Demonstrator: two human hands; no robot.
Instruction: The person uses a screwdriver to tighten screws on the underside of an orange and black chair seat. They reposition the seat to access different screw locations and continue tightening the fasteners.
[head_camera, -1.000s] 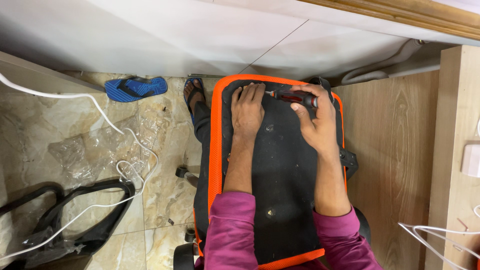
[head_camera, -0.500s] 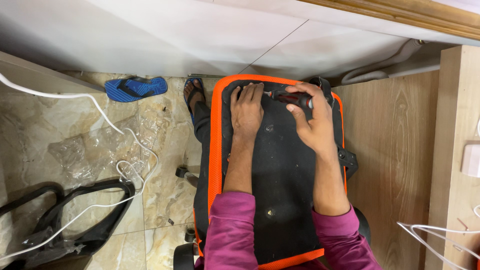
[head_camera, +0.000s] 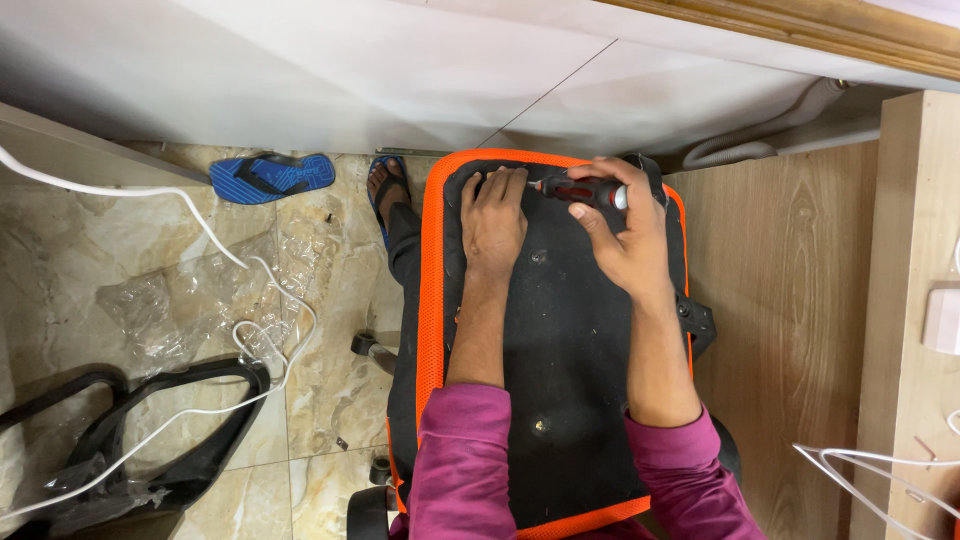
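Marble floor left of frame, wood panel right. Black seat pad with orange rim (head_camera: 432, 290) sits centre. Left hand (head_camera: 494, 222) presses flat on it, fingers apart. Right hand (head_camera: 628, 240) is clamped on a red-black screwdriver (head_camera: 580, 190), tip at the pad's upper edge.

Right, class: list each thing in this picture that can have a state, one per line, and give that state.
Left hand: flat, pressing on the seat.
Right hand: closed around the screwdriver.
Screwdriver: held level, tip pointing at the left fingertips.
Seat: underside up, black with an orange rim.
Sandal: off, lying on the floor.
Plastic wrap: crumpled on the floor.
White cable: loose, looped over the floor.
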